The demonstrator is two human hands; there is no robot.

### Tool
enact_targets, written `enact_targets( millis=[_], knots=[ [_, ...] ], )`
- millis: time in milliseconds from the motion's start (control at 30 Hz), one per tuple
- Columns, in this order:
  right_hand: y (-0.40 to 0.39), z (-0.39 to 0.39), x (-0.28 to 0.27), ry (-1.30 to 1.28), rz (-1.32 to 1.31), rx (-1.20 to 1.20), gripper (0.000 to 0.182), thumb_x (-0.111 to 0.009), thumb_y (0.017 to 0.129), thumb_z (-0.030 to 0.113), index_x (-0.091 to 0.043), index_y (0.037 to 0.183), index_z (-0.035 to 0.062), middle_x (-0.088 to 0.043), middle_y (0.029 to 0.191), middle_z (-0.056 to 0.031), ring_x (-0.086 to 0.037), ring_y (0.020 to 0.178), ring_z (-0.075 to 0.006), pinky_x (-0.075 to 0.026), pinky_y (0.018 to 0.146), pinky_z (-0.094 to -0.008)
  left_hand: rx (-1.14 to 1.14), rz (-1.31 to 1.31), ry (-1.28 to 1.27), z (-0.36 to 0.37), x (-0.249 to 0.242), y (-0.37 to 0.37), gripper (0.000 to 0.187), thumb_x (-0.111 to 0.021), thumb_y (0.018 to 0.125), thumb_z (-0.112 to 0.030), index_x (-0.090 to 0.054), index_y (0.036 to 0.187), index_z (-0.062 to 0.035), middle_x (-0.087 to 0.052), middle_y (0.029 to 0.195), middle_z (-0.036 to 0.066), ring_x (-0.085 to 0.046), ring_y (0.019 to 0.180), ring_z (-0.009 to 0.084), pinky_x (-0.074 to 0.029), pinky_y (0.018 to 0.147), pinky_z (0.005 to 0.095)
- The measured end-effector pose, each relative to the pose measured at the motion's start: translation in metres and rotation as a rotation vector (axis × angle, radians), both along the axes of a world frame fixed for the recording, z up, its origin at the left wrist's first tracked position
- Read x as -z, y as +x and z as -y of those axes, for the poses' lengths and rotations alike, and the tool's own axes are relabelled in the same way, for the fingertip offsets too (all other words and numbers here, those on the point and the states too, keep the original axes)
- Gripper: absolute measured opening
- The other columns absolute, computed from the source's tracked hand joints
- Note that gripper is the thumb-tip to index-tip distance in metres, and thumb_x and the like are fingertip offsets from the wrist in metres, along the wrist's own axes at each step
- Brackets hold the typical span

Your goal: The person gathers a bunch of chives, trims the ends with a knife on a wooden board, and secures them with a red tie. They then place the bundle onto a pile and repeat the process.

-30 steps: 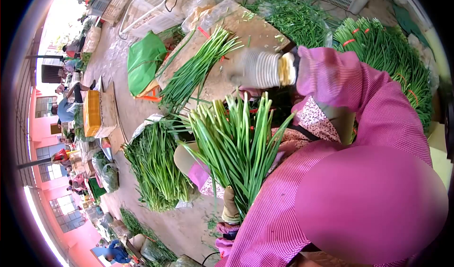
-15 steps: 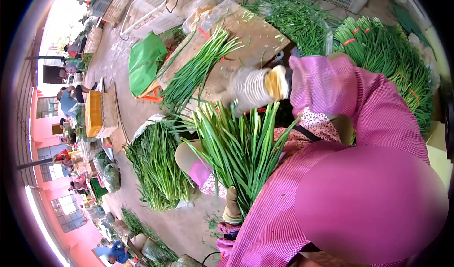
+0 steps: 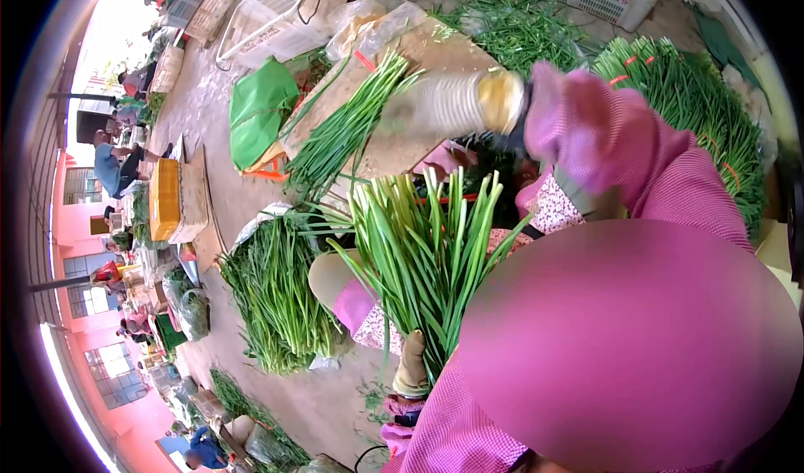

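My left hand (image 3: 410,364), in a tan glove, is closed around the lower part of a bunch of long green leafy stalks (image 3: 423,272). Their pale ends point up in the view, fanned apart. Above the bunch, my right hand (image 3: 406,113) is gloved, with a ribbed pale cuff, and is smeared by motion; its fingers cannot be made out. Beside it, another bundle of stalks (image 3: 347,134) lies on a wooden board (image 3: 448,46), with a red band near its pale ends.
A loose pile of greens (image 3: 280,293) lies on the floor at left, beside a green bag (image 3: 261,113). Banded bundles (image 3: 687,96) are stacked at upper right. White crates (image 3: 280,17) stand at the top. Other people (image 3: 113,167) are far off at left.
My right hand has moved up in the view, away from the held bunch and over the board. The bunch's pale ends stand more upright, and my left hand has kept its hold.
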State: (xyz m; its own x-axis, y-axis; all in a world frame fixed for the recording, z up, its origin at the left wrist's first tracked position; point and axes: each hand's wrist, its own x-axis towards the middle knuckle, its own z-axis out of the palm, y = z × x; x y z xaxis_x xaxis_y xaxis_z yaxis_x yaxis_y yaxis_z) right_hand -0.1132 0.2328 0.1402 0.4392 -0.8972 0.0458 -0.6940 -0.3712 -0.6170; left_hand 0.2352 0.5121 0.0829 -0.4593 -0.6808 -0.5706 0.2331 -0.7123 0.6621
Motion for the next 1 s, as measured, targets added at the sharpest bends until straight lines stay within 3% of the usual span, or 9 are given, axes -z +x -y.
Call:
enact_targets(
  millis=[67, 267, 300, 400, 433, 467, 600, 800, 1000],
  knots=[
    [0.030, -0.036, -0.030, 0.546, 0.112, -0.163, 0.043, -0.059, 0.086, 0.032, -0.063, 0.120, 0.0059, -0.071, 0.084, -0.0130, -0.068, 0.071, -0.0281, -0.055, 0.067, -0.0412, 0.121, 0.082, -0.242, -0.002, 0.006, 0.005, 0.061, -0.055, 0.095, -0.051, -0.056, 0.127, 0.0010, -0.065, 0.116, 0.009, -0.064, 0.099, 0.0200, -0.053, 0.085, 0.0329],
    [0.056, -0.022, -0.006, 0.259, -0.275, -0.164, 0.034, -0.056, 0.088, 0.032, -0.069, 0.106, 0.0066, -0.070, 0.079, -0.0132, -0.068, 0.068, -0.0262, -0.055, 0.066, -0.0425, 0.150, 0.151, -0.350, -0.007, -0.004, 0.003, 0.058, -0.050, 0.097, -0.048, -0.055, 0.128, 0.0020, -0.064, 0.119, 0.010, -0.063, 0.102, 0.0213, -0.051, 0.088, 0.0335],
    [0.037, -0.019, -0.018, 0.595, -0.149, 0.029, 0.033, -0.054, 0.091, 0.033, -0.070, 0.107, 0.0091, -0.071, 0.081, -0.0120, -0.069, 0.068, -0.0260, -0.057, 0.064, -0.0431, 0.165, 0.165, -0.351, -0.008, -0.004, 0.005, 0.058, -0.050, 0.098, -0.047, -0.056, 0.128, 0.0020, -0.064, 0.118, 0.010, -0.063, 0.102, 0.0213, -0.051, 0.088, 0.0334],
    [-0.026, -0.009, -0.040, 0.004, -0.559, 0.256, 0.033, -0.063, 0.090, 0.032, -0.065, 0.119, 0.0147, -0.073, 0.091, -0.0098, -0.071, 0.076, -0.0268, -0.057, 0.065, -0.0415, 0.125, 0.198, -0.280, -0.012, -0.004, 0.007, 0.055, -0.049, 0.099, -0.045, -0.057, 0.126, 0.0022, -0.064, 0.117, 0.010, -0.063, 0.101, 0.0214, -0.050, 0.087, 0.0333],
    [-0.066, 0.030, 0.015, 0.242, -0.289, 0.273, 0.035, -0.065, 0.088, 0.033, -0.064, 0.117, 0.0128, -0.072, 0.092, -0.0138, -0.070, 0.083, -0.0299, -0.057, 0.072, -0.0406, 0.093, 0.196, -0.241, -0.011, -0.006, 0.006, 0.055, -0.050, 0.098, -0.045, -0.057, 0.126, 0.0022, -0.064, 0.117, 0.010, -0.063, 0.101, 0.0214, -0.050, 0.087, 0.0333],
    [-0.061, 0.012, -0.017, 0.025, -0.648, 0.454, 0.035, -0.062, 0.090, 0.033, -0.064, 0.117, 0.0113, -0.072, 0.092, -0.0147, -0.069, 0.086, -0.0310, -0.056, 0.075, -0.0397, 0.064, 0.190, -0.206, -0.011, -0.007, 0.004, 0.055, -0.050, 0.098, -0.044, -0.057, 0.126, 0.0022, -0.064, 0.117, 0.010, -0.063, 0.101, 0.0214, -0.050, 0.087, 0.0334],
    [-0.037, -0.025, -0.009, 0.115, -0.289, -0.023, 0.032, -0.060, 0.091, 0.033, -0.069, 0.108, 0.0076, -0.071, 0.088, -0.0132, -0.067, 0.082, -0.0284, -0.053, 0.075, -0.0393, -0.006, 0.180, -0.123, -0.007, -0.009, -0.001, 0.054, -0.052, 0.097, -0.044, -0.057, 0.126, 0.0022, -0.064, 0.117, 0.011, -0.063, 0.101, 0.0215, -0.051, 0.087, 0.0336],
    [0.015, -0.057, 0.010, 0.513, 0.088, -0.007, 0.032, -0.058, 0.093, 0.030, -0.068, 0.096, 0.0007, -0.069, 0.080, -0.0128, -0.066, 0.074, -0.0232, -0.052, 0.071, -0.0378, -0.068, 0.205, -0.069, -0.011, -0.012, -0.006, 0.053, -0.054, 0.096, -0.043, -0.057, 0.125, 0.0021, -0.064, 0.117, 0.011, -0.063, 0.101, 0.0217, -0.051, 0.087, 0.0339],
    [-0.074, -0.043, 0.001, -0.664, -0.631, 0.338, 0.027, -0.055, 0.091, 0.025, -0.069, 0.094, 0.0025, -0.070, 0.083, -0.0163, -0.068, 0.075, -0.0317, -0.055, 0.069, -0.0457, -0.248, 0.315, 0.048, -0.016, -0.029, -0.015, 0.056, -0.060, 0.093, -0.042, -0.054, 0.129, 0.0011, -0.064, 0.119, 0.012, -0.063, 0.103, 0.0236, -0.052, 0.090, 0.0365]
  ],
)
